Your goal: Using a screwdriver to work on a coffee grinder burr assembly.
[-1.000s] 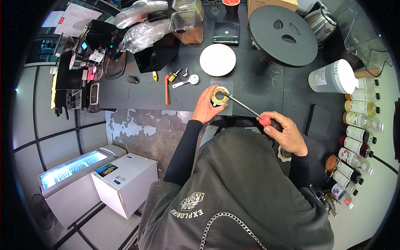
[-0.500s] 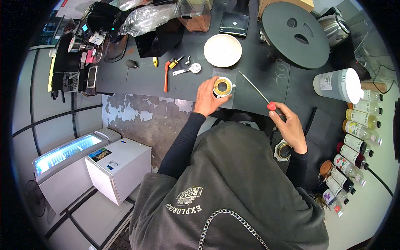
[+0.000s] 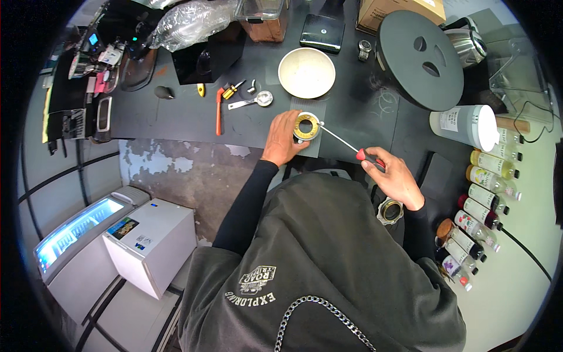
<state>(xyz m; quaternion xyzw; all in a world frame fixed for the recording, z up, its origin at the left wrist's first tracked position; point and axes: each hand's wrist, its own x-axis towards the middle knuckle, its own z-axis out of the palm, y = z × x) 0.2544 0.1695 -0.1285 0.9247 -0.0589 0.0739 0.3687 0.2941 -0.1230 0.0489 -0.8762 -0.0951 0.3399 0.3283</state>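
Observation:
My left hand [image 3: 281, 141] grips a round metal part with a brass-coloured ring [image 3: 300, 135] and a dark centre, holding it at the near edge of the black table. My right hand [image 3: 396, 180] is closed around the red and black handle of a long screwdriver [image 3: 342, 141]. The screwdriver's thin shaft points left, and its tip meets the right rim of the round part. Just beyond the part stands a cream bowl [image 3: 307, 73]. A measuring spoon [image 3: 251, 101] lies to the left, beside a red-handled tool [image 3: 219, 111] and a short yellow screwdriver [image 3: 234, 89].
A large dark round lid [image 3: 410, 70] stands far right, near a white tub [image 3: 466, 128] and a row of bottles [image 3: 481, 199]. A kitchen scale [image 3: 322, 32] sits behind the bowl. Another metal ring part [image 3: 390, 211] is by my right forearm. A white cabinet [image 3: 152, 240] stands lower left.
My right hand has brought the screwdriver left and down, so its tip now reaches the round part's rim. The part has tilted slightly in my left hand, and the whole view has shifted.

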